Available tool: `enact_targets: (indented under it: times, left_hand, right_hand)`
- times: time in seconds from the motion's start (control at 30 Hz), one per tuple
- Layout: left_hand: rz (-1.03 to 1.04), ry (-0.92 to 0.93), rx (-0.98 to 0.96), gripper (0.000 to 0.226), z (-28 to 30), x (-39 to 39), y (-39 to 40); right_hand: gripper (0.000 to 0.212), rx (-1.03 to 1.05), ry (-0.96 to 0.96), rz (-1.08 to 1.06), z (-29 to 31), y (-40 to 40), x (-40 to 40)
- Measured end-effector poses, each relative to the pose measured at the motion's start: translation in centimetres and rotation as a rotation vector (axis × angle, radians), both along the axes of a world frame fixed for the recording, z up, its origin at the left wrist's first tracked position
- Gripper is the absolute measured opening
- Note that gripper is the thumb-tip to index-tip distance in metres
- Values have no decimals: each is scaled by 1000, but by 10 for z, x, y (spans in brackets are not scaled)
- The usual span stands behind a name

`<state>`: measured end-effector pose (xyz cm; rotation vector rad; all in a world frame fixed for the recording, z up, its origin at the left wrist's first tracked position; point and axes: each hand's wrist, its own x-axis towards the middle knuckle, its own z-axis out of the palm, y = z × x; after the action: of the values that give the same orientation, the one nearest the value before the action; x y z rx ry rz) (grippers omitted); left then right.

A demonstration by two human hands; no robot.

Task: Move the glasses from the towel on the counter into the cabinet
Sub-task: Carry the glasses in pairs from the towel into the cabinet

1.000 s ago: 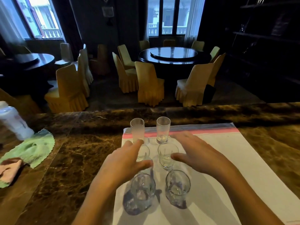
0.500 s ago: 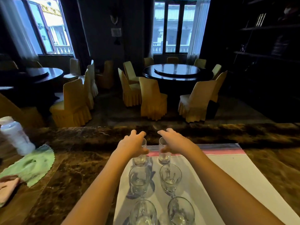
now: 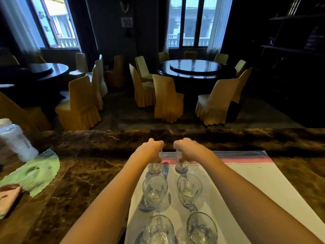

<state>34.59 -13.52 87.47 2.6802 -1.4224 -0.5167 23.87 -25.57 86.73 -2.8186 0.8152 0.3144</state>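
Several clear glasses stand in two columns on a white towel (image 3: 251,184) with a pink and blue stripe, laid on the brown marble counter (image 3: 84,173). My left hand (image 3: 151,150) is closed around the far left tall glass (image 3: 154,167). My right hand (image 3: 186,149) is closed around the far right tall glass (image 3: 181,167). Both tall glasses have their bases on or just above the towel's far edge. Nearer me stand two stemmed glasses (image 3: 154,191) (image 3: 189,189), then two handled mugs (image 3: 159,229) (image 3: 201,229). No cabinet is in view.
A white plastic bottle (image 3: 15,140) stands at the counter's left, beside a green cloth (image 3: 35,171) and a pink cloth (image 3: 8,198). Beyond the counter are round dark tables (image 3: 195,67) with yellow-covered chairs. Dark shelves (image 3: 295,32) line the right wall.
Both hands reached past the nearer glasses to the far pair and closed around them. The view has tilted up, so the towel sits lower in frame.
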Motion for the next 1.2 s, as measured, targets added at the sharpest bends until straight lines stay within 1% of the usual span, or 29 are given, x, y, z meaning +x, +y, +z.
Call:
enact_targets:
  times: [0.07, 0.2, 0.3, 0.5, 0.67, 0.83, 1.0, 1.2]
  left_hand:
    - [-4, 1, -3, 55, 0, 0, -2]
    - [-8, 14, -49, 51, 2, 1, -1]
    - [2, 16, -79, 48, 3, 4, 4]
    - [7, -15, -150, 48, 31, 6, 21]
    - [-76, -100, -209, 49, 63, -6, 42]
    - [-141, -159, -244, 47, 90, -38, 69]
    - [-194, -184, -252, 45, 114, -88, 104]
    - [-169, -102, -257, 47, 121, -173, 152]
  right_hand:
    - [50, 1, 6, -2, 1, 0, 1]
    - [48, 12, -8, -3, 3, 2, 2]
    - [45, -7, -43, 12, 9, 5, -2]
    - [46, -95, -149, 65, 47, 20, -18]
    - [44, -99, -210, 108, 84, 45, -42]
    - [48, -124, -239, 129, 113, 75, -82]
    - [49, -86, -257, 122, 130, 102, -134]
    - [52, -25, -240, 171, 128, 139, -209]
